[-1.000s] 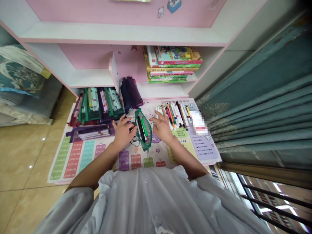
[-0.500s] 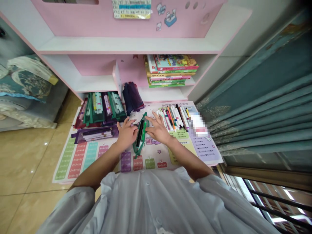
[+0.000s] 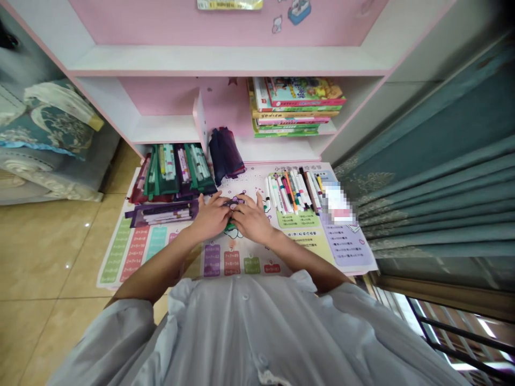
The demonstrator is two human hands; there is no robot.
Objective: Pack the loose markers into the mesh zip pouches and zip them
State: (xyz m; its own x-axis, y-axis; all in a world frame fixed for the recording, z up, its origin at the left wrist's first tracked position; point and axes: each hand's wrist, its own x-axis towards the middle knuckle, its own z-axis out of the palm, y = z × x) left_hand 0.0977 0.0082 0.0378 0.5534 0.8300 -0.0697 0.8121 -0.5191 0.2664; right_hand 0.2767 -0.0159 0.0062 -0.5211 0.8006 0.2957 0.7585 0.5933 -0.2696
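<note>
My left hand (image 3: 213, 215) and my right hand (image 3: 252, 217) meet at the middle of the desk, fingers bent inward around a small green mesh pencil pouch (image 3: 230, 227). Most of the pouch is covered by the hands; a green edge shows below them, and a dark part pokes out between the fingertips. Both hands are closed on it. Just left of my left hand lies a purple mesh pouch (image 3: 167, 215) with pens inside. To the right of my right hand, loose markers (image 3: 292, 192) lie side by side in a row.
Several filled mesh pouches (image 3: 173, 169) lie at the back left. Dark folded pouches (image 3: 226, 154) lean near the shelf divider (image 3: 200, 120). Stacked books (image 3: 298, 107) occupy the shelf. A blurred-out item (image 3: 338, 203) lies at the right, near the curtain (image 3: 422, 198).
My hands have come together over the green pouch, which now is mostly hidden; before, its black and green pens showed between them. The view has shifted slightly.
</note>
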